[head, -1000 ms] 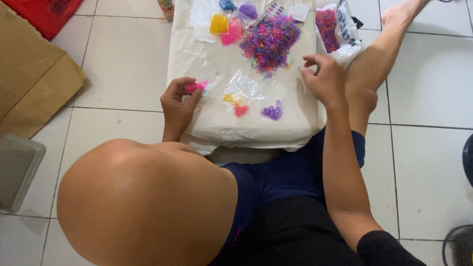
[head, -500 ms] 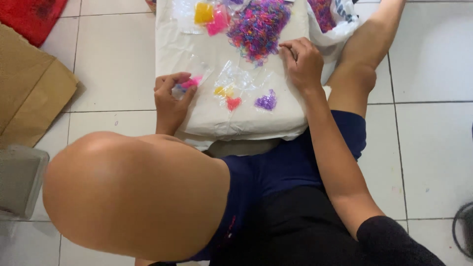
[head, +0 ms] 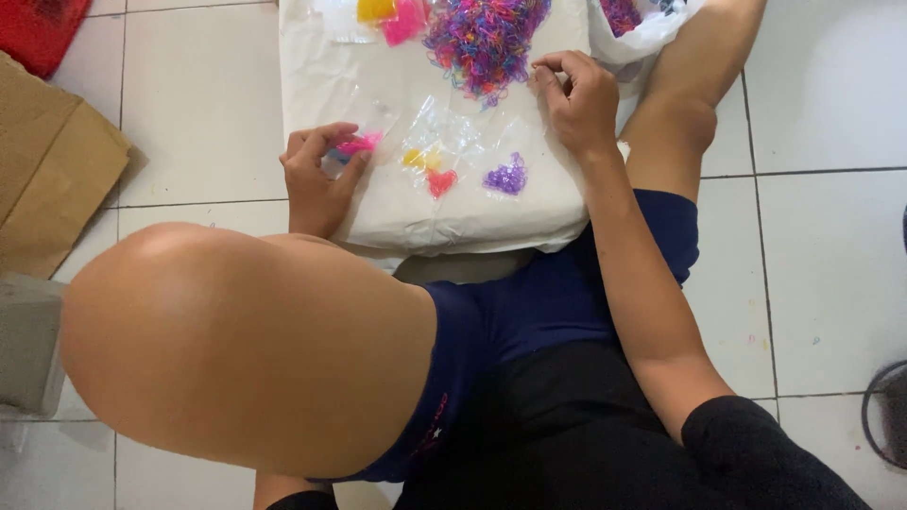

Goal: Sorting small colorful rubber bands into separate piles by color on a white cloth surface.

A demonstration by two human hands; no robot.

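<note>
My left hand [head: 316, 176] grips a small clear bag of pink rubber bands [head: 356, 145] at the left side of a white plastic-covered surface [head: 397, 212]. At the near right edge of a big heap of mixed-colour rubber bands [head: 484, 38], my right hand [head: 576, 99] has its fingertips pinched together; whether a band is between them I cannot tell. Between the hands lie small bags and piles: yellow [head: 419, 158], red [head: 440, 181] and purple [head: 506, 177].
Yellow and pink bags [head: 389, 11] lie at the far edge. A white bag with more bands [head: 631, 21] sits at the top right beside my bare leg [head: 682, 104]. Brown cardboard [head: 47, 179] and a red cloth [head: 33, 28] lie on the tiled floor to the left.
My right hand has come down and left to the edge of the mixed heap and pinched there. The view has shifted, so everything sits higher in the frame.
</note>
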